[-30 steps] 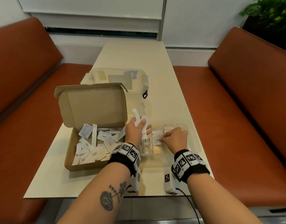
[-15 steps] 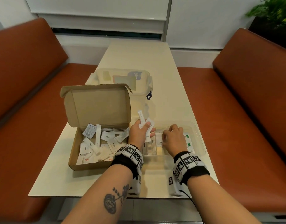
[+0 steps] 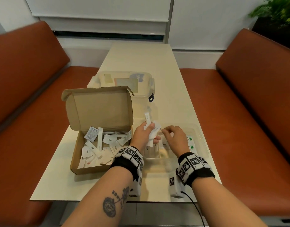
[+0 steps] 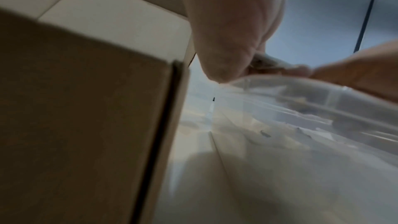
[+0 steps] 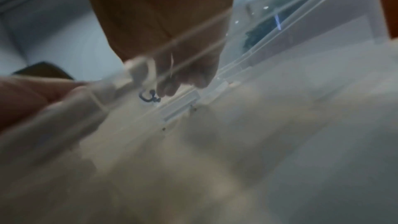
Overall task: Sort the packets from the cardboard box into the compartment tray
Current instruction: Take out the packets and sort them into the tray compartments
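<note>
A: Near the bottom of the frame, what's around?

B: 2 forearms with marker wristbands, over a cream table (image 3: pixel 157 66) that runs up the middle between 2 brown benches (image 3: pixel 26 95). The wrists and hands cover much of the tray's near left part.

A: And the containers?

B: Centre right, a clear tray (image 3: pixel 201 138) holds a "Pepper" packet (image 3: pixel 164 144) in a middle compartment and green-printed packets (image 3: pixel 191 145) in the right one. Lower left of centre, the open box (image 3: pixel 78 154) is littered with white packets (image 3: pixel 98 151), its lid standing up. Behind it, higher in the frame, a lidded clear tub (image 3: pixel 141 89). A plant (image 3: pixel 278 10) sits in the upper right corner.

A: Hands?

B: The left hand (image 3: pixel 143 135) clutches a bunch of packets (image 3: pixel 153 133) over the tray's left edge, 1 stick poking upward. The right hand (image 3: pixel 174 138) hovers over the tray, fingers loosely curled, pinching nothing that I can see. Both wrist views are blurred.

A: Changed from half a second ago?

B: The right hand was lying low in the tray; now it has lifted, fingertips drawn toward the left hand's bunch. The left hand has barely shifted.
</note>
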The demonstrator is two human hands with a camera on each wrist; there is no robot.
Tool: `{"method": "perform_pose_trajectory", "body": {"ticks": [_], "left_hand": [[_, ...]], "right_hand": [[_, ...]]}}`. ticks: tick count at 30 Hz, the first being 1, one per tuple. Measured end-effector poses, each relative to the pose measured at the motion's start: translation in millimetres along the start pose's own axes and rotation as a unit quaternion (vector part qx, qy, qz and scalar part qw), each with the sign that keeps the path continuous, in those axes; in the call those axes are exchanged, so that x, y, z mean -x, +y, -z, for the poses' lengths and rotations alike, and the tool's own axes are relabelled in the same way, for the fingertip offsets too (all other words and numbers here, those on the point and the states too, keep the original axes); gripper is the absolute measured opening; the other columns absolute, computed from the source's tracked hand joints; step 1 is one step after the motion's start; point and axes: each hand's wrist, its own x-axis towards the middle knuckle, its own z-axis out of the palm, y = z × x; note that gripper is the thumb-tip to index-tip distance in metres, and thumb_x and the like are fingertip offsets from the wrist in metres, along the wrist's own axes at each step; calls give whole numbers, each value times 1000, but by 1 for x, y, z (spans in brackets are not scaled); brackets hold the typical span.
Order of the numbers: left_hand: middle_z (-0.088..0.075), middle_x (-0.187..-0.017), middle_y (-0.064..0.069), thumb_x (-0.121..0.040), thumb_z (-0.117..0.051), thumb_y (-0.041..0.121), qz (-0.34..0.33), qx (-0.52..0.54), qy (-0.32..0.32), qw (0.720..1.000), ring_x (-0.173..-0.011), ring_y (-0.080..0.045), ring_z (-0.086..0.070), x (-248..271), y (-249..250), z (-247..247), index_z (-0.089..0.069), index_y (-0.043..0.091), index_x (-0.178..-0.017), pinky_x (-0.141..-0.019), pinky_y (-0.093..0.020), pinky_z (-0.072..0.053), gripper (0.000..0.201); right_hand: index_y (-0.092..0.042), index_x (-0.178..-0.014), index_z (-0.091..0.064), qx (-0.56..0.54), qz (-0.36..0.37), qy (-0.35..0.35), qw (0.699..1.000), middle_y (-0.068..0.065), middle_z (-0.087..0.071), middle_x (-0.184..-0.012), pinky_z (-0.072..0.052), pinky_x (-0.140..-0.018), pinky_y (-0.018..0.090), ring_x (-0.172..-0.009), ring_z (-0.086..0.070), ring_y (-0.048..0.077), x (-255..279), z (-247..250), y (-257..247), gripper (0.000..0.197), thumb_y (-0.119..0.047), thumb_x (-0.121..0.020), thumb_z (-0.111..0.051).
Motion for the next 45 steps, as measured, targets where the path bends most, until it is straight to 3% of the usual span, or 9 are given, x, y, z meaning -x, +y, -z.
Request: {"method": "perform_pose_trajectory", "body": {"ticks": [4,8,12,17,20,24,30,34,45], "left_hand": [[-65,-89,-11,-97,-52,28,21,-61,-41,997,-48,-18,-61,1,2,0,-53,9,-117,-43,-24,-50,27],[-65,-86,-12,-97,-53,28,24,-46,-25,998,-47,-18,-59,0,3,-1,-53,8,-114,-42,-24,-50,26],[-59,-71,-11,-94,-57,23,8,-50,26,998,-44,-18,-57,-3,2,0,-58,9,-101,-41,-24,-49,15],[-55,-77,-12,-93,-59,15,0,-81,-8,997,-44,-17,-55,-3,-1,-2,-58,13,-91,-43,-24,-46,3],[-57,-81,-13,-93,-59,14,-6,-80,-11,997,-45,-18,-56,-3,0,-4,-58,12,-93,-44,-25,-47,2],[-65,-85,-10,-94,-56,13,-30,-38,36,998,-45,-18,-54,-4,-1,-5,-57,9,-93,-44,-25,-48,3],[-66,-90,-10,-95,-54,11,-41,-18,55,997,-44,-17,-55,-4,-2,-3,-56,8,-95,-46,-25,-50,3],[-66,-92,-12,-95,-55,12,-40,-28,56,997,-44,-18,-54,-3,-1,-3,-55,6,-96,-47,-26,-50,5],[-66,-92,-14,-95,-55,10,-34,-31,54,997,-42,-18,-54,-3,-2,-2,-55,6,-95,-46,-25,-50,4]], "right_hand": [[-12,-86,-72,-186,-40,-26,981,-4,-69,-82,-41,-63,10,-74,-58,2,-1,5,-9,19,-28,-90,-62],[-5,-80,-70,-247,-54,-5,968,-4,-65,-68,-41,-58,12,-56,-51,-2,-5,9,-11,13,-18,-84,-69],[-7,-76,-64,-270,-75,20,960,1,-63,-65,-47,-55,17,-56,-56,9,-9,12,-10,10,-9,-85,-65],[-6,-97,-58,-329,-99,-29,939,1,-60,-62,-56,-61,24,-55,-62,14,-7,20,-6,23,4,-80,-67],[-9,-111,-61,-303,-90,-97,944,3,-53,-74,-55,-61,22,-56,-61,14,-7,23,-9,34,5,-80,-67],[-8,-80,-66,-191,-64,-92,975,4,-60,-69,-51,-59,20,-62,-57,16,-8,29,-8,11,2,-81,-63],[-19,-72,-66,56,-38,-93,993,-1,-62,-71,-37,-60,22,-76,-55,18,-6,23,5,7,-18,-76,-71],[-20,-84,-75,164,-21,-72,984,3,-58,-101,-33,-78,25,-103,-44,22,-6,15,12,13,-29,-75,-73],[-21,-84,-77,93,-77,-32,992,-1,-60,-99,-41,-91,31,-108,-45,22,-4,6,14,20,-39,-75,-76]]}}
